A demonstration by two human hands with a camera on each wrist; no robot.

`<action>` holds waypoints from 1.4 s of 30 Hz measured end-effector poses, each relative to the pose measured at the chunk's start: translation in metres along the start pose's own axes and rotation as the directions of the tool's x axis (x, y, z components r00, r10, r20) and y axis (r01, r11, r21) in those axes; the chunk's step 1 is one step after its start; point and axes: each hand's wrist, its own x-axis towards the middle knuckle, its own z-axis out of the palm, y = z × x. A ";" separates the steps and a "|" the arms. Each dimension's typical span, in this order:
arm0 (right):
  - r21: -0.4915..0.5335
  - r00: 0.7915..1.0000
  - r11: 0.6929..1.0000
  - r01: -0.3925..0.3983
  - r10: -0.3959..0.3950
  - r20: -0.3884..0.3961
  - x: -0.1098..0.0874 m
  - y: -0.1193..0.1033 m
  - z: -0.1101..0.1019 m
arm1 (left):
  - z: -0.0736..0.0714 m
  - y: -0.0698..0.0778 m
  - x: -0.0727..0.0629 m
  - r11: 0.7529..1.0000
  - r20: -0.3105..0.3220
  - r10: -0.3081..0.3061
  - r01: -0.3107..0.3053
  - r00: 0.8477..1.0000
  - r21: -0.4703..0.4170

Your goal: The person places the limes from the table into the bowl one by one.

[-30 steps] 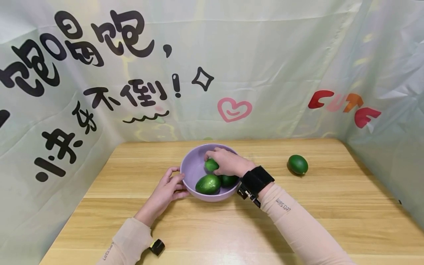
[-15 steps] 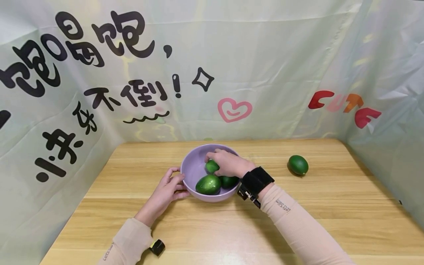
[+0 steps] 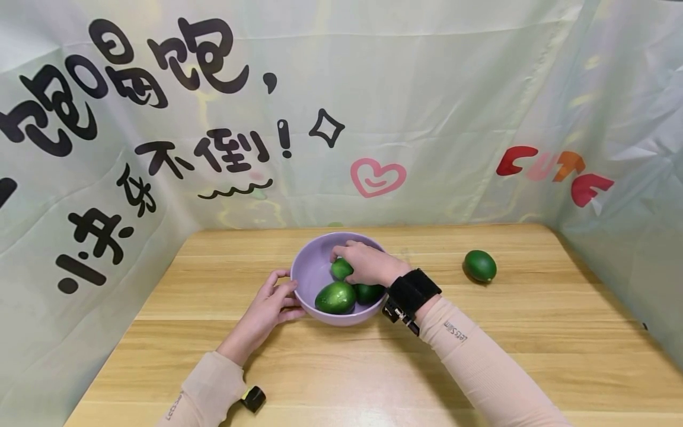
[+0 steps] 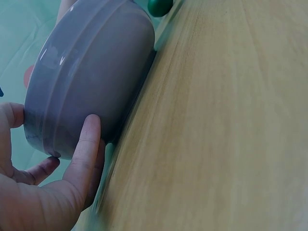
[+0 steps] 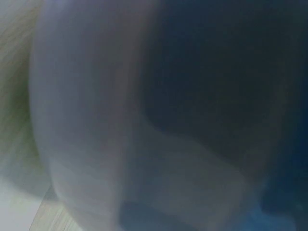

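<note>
A purple bowl (image 3: 309, 279) stands on the table. My left hand (image 3: 274, 299) holds its left side, the thumb at the rim and fingers against the outer wall, as the left wrist view also shows with the bowl (image 4: 96, 67). My right hand (image 3: 368, 262) reaches inside and grips a small bright green lime (image 3: 340, 269), partly hidden by the fingers. Below it in the bowl lie a glossy green avocado (image 3: 335, 298) and a second dark green fruit (image 3: 368, 292), half covered by the hand. The right wrist view is blurred and filled by the bowl's wall (image 5: 86, 106).
Another dark green fruit (image 3: 480, 265) lies on the wooden table (image 3: 533, 332), right of the bowl. A black wrist device (image 3: 254, 398) shows by the left sleeve. A printed cloth curtain (image 3: 443, 118) hangs behind and at both sides.
Almost nothing differs. The lime under my right hand has shifted very slightly toward the front right; both hands and the bowl stay in place.
</note>
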 end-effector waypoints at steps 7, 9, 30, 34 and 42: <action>0.008 1.000 1.000 -0.010 0.010 0.005 0.001 0.002 0.002 | 0.000 -0.001 0.000 1.000 -0.003 0.012 -0.012 1.000 -0.001; 0.011 1.000 1.000 -0.014 0.014 0.004 0.001 0.002 0.002 | 0.000 -0.001 0.000 1.000 -0.006 0.011 -0.011 1.000 0.001; 0.082 1.000 0.997 0.003 0.000 -0.031 -0.013 0.002 -0.016 | 0.000 -0.001 -0.002 1.000 -0.007 0.003 -0.003 1.000 0.004; 0.102 0.999 0.995 0.009 -0.003 -0.050 -0.021 0.003 -0.021 | 0.000 0.000 -0.003 1.000 0.003 0.011 -0.011 1.000 0.004; 0.110 0.993 0.994 0.011 0.002 -0.118 -0.042 0.008 -0.028 | 0.000 0.000 -0.001 1.000 0.004 0.014 -0.014 1.000 -0.003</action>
